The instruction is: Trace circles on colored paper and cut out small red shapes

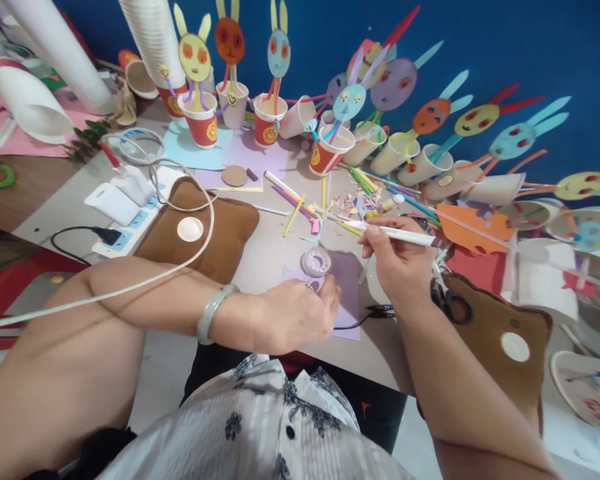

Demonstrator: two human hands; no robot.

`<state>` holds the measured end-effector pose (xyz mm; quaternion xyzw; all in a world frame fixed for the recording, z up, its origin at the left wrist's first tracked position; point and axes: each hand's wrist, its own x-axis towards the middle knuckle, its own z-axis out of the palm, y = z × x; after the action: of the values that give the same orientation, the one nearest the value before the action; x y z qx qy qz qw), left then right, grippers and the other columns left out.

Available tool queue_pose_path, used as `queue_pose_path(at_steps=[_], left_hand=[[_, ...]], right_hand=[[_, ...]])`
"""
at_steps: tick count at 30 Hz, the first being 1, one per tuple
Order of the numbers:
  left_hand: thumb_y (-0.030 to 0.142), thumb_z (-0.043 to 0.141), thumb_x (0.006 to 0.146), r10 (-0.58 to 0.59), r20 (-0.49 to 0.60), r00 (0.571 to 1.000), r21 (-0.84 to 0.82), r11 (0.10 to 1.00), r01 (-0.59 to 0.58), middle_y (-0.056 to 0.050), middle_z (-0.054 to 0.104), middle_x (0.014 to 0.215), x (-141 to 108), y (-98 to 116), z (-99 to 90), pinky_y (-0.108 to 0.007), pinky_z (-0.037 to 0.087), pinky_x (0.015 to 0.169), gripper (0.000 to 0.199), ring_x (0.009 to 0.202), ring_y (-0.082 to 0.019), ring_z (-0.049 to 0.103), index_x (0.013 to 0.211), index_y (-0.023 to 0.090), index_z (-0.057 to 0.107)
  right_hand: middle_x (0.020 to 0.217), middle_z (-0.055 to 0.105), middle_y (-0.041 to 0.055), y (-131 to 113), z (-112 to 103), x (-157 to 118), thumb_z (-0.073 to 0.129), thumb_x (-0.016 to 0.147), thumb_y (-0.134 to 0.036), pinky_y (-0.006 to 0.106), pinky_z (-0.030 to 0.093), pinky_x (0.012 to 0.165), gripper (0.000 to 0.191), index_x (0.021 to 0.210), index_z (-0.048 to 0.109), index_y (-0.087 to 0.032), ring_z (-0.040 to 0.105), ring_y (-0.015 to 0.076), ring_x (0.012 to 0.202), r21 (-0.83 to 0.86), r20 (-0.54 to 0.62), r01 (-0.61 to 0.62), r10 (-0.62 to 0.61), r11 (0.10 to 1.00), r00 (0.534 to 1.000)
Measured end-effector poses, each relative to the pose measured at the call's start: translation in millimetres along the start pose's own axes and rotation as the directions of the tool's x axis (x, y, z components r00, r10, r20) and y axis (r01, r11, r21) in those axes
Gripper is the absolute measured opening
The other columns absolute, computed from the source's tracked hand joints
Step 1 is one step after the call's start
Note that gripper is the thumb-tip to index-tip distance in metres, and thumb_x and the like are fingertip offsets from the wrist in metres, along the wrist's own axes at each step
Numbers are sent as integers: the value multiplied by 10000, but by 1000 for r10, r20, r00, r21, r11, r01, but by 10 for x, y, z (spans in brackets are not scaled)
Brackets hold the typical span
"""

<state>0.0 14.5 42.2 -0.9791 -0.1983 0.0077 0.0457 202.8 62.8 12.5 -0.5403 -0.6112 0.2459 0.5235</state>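
Observation:
My right hand is closed around a white marker pen, which lies nearly level and points left over the scraps. My left hand, with a pale green bangle at the wrist, rests on a sheet of purple paper. Its fingers are curled and pressed down on the sheet, partly hidden by the back of the hand. Just beyond the fingertips a small roll of tape lies flat on the purple paper. Small black-handled snips lie to the right of the sheet.
Paper cups with rabbit-faced figures line the wall. Coloured strips and paper scraps litter the middle. Brown cushions flank the work area. A power strip and white cable are at left; black-handled scissors lie at right.

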Motion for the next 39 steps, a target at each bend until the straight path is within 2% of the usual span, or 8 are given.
queue_pose_path(at_steps=[2, 6, 9, 13, 20, 30, 35, 39], left_hand=[[-37, 328, 885, -16, -22, 1000, 74, 997, 18, -349, 557, 1367, -14, 51, 72, -298, 560, 540, 567, 852, -252, 750, 1428, -38, 491], [-44, 369, 870, -55, 41, 998, 110, 993, 51, -390, 503, 1392, 19, 32, 130, -308, 579, 534, 577, 877, -291, 754, 1438, -60, 471], [-25, 381, 878, -73, 71, 995, 104, 992, 66, -395, 483, 1401, 43, 28, 149, -327, 589, 538, 560, 879, -307, 755, 1426, -74, 480], [11, 402, 899, -141, 60, 988, 102, 986, 134, -407, 450, 1424, 54, 46, 227, -332, 604, 594, 552, 927, -312, 750, 1439, -96, 448], [168, 415, 979, -198, 16, 980, 28, 980, 197, -398, 436, 1446, 74, 46, 349, -351, 610, 651, 544, 1035, -340, 725, 1459, -89, 427], [324, 459, 998, -204, 116, 972, -41, 977, 210, -419, 375, 1474, 96, -13, 227, -394, 619, 642, 620, 971, -380, 738, 1496, -41, 404], [464, 507, 972, -208, 173, 963, -68, 972, 223, -459, 323, 1474, 128, -41, 218, -425, 620, 670, 764, 1082, -446, 690, 1512, -55, 356], [473, 504, 973, -190, 211, 959, -70, 976, 208, -470, 315, 1471, 138, -56, 213, -425, 617, 698, 779, 1125, -445, 672, 1520, -56, 332]], right_hand=[[786, 717, 22, 18, 3, -24, 647, 923, -429, 294, 525, 540, 233, 1033, 681, -226, 626, 133, 547, -67, 68, 29, -24, 997, 997], [881, 760, 40, 52, 3, -66, 537, 993, -382, 339, 583, 687, 262, 1178, 661, -246, 706, 160, 644, -203, 235, 163, -114, 965, 965], [893, 776, 46, 65, 9, -79, 514, 1004, -350, 354, 594, 753, 258, 1198, 655, -256, 744, 191, 750, -273, 341, 261, -161, 926, 926], [911, 790, 60, 62, 28, -69, 526, 994, -297, 387, 590, 877, 238, 1176, 669, -244, 757, 230, 913, -306, 409, 366, -226, 879, 884], [991, 795, 67, 69, 45, -67, 539, 979, -262, 400, 587, 910, 245, 1182, 676, -243, 754, 237, 964, -326, 433, 408, -249, 853, 866], [1041, 790, 68, 55, 41, -87, 536, 980, -303, 407, 601, 872, 248, 1184, 673, -268, 761, 235, 909, -313, 437, 337, -180, 888, 881], [1005, 790, 68, 67, 45, -81, 539, 975, -291, 387, 599, 857, 239, 1169, 674, -256, 761, 227, 903, -306, 438, 350, -196, 885, 878], [979, 791, 62, 69, 51, -79, 545, 971, -269, 369, 597, 851, 235, 1167, 674, -249, 761, 215, 888, -294, 442, 365, -213, 883, 871]])
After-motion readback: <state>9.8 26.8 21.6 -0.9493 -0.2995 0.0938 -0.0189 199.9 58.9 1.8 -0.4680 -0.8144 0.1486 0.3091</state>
